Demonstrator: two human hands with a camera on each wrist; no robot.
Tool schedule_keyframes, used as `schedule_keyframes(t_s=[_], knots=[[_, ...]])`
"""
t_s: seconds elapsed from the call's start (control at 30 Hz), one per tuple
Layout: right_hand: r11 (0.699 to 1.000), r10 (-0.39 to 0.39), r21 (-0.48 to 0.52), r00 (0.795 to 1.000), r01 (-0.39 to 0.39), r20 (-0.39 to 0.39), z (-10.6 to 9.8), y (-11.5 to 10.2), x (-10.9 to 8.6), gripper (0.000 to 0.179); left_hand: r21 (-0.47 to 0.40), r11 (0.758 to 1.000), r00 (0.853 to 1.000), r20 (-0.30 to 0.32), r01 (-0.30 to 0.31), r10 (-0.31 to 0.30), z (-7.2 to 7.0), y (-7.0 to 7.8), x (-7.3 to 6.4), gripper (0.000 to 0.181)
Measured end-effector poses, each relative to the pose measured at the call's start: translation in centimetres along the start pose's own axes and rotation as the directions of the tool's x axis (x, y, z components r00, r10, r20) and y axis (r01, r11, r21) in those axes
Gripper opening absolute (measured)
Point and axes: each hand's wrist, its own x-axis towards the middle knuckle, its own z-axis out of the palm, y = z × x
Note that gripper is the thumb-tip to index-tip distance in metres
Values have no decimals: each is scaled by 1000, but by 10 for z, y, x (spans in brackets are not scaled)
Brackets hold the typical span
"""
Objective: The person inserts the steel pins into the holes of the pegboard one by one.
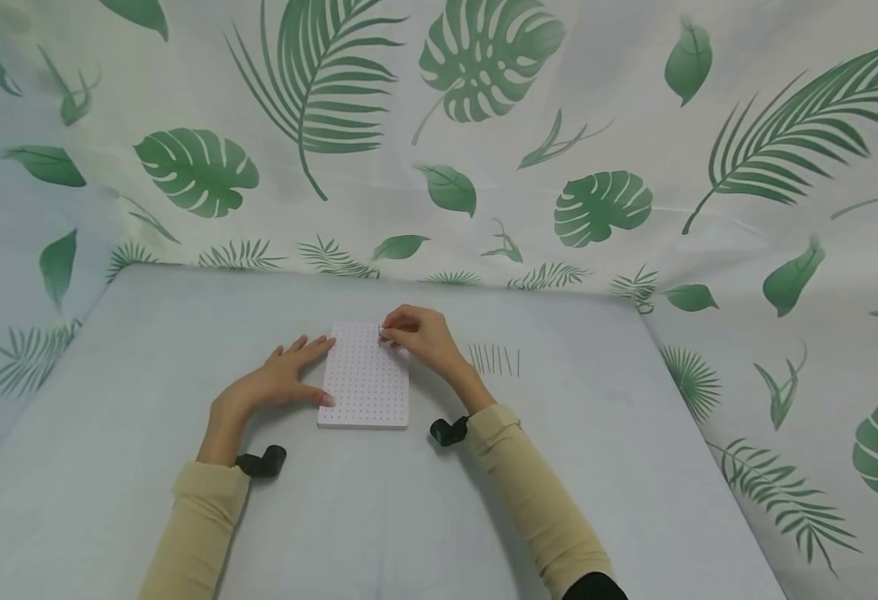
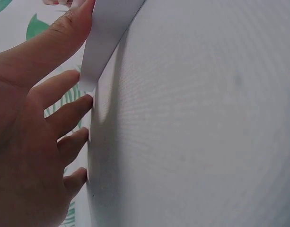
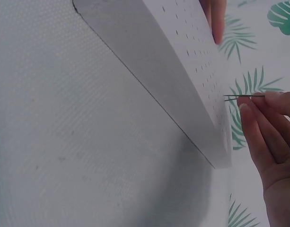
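Note:
A white pegboard (image 1: 367, 392) with rows of small holes lies on the table. My left hand (image 1: 277, 379) rests at its left side, fingers spread, thumb on the near left edge and index fingertip at the upper left edge. Over the board's far right part, my right hand (image 1: 426, 337) pinches a thin dark metal pin (image 3: 252, 96) between thumb and fingertips. The pin stands upright to the board, its tip right at the holes. A second thin line shows beside the pin's tip in the right wrist view.
Several similar thin pins (image 1: 498, 360) lie in a row on the white table (image 1: 364, 517), right of the board. A leaf-patterned cloth (image 1: 491, 192) hangs behind the table. Each wrist wears a black camera mount (image 1: 265, 462).

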Motion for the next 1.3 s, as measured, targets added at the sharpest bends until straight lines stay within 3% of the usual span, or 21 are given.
schedule_keyframes(t_s=[0.23,0.53,0.93,1.3], knots=[[998,11,-65,1000,-10,22,3,-1,-1,8,-1,1000,1000,3,4,-4,-1,3,-1,104],[989,-32,-144,999,35,25,6,0,1,11,-19,1000,1000,10,1,-1,0,0,1,105],[955,-24,-295,1000,28,17,9,0,4,8,-15,1000,1000,-1,14,-14,-1,2,1,105],[946,-6,-325,1000,11,17,11,3,2,9,-18,1000,1000,5,21,-21,0,1,0,105]])
